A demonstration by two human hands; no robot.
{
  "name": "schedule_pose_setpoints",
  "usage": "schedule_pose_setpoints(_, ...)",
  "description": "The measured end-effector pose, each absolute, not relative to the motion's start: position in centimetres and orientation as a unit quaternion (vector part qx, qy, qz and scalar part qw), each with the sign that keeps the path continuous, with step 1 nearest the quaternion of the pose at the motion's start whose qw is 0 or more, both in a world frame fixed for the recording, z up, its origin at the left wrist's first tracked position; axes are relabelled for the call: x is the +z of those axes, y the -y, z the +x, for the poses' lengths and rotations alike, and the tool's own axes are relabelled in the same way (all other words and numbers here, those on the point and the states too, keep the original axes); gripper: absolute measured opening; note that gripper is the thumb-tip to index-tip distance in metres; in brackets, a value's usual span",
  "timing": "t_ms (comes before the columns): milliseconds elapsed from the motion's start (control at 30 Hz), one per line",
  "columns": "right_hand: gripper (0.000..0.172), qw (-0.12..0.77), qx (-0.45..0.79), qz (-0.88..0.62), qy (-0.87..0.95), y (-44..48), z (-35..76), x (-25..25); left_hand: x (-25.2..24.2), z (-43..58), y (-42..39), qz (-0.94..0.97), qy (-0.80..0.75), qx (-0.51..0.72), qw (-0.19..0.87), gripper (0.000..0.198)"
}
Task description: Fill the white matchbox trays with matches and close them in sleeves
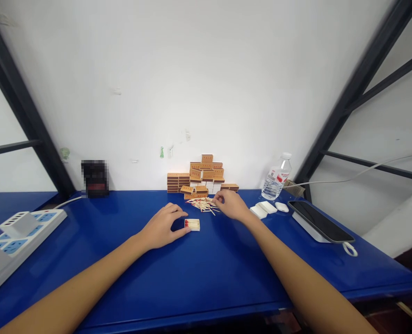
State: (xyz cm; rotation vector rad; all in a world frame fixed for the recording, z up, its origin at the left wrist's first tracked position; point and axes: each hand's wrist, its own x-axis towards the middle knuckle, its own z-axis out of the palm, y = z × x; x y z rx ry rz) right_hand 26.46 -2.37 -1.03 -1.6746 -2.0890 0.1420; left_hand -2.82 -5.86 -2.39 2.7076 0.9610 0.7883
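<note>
A small white matchbox tray [192, 225] with red-headed matches in it lies on the blue table. My left hand [164, 226] is beside it, thumb and forefinger spread at its left end, the thumb tip at the near corner. Behind the tray is a loose pile of matches [203, 204]. My right hand [231, 204] is at the right edge of that pile with its fingers pinched together. Whatever is between those fingertips is too small to make out. Orange-brown matchboxes [207, 174] are stacked behind the pile against the wall, some with white trays showing.
White blocks [263, 209] and a white earphone case [282, 207] lie right of my right hand. Farther right are a water bottle [277, 178] and a phone [320, 221] on a white box. A power strip [28, 241] is at left; a blurred dark object [95, 178] stands behind.
</note>
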Motion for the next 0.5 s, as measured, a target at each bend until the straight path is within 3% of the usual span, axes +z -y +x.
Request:
schedule_pose_setpoints(167, 0.014, 0.220, 0.051, -0.603, 0.766, 1.9, 26.8, -1.5, -2.3, -2.8, 5.8, 0.909, -0.317, 0.254, 0.092, 0.029)
schedule_pose_setpoints(300, 0.018, 0.258, 0.024, -0.611, 0.748, 1.6, 28.5, -0.1, -2.3, -2.8, 5.9, 0.909, -0.315, 0.257, 0.097, 0.034)
schedule_pose_setpoints(500, 0.022, 0.253, -0.058, -0.753, 0.605, 0.6, 35.2, 1.2, -2.4, -2.7, 5.6, 0.907, -0.312, 0.263, 0.107, 0.029)
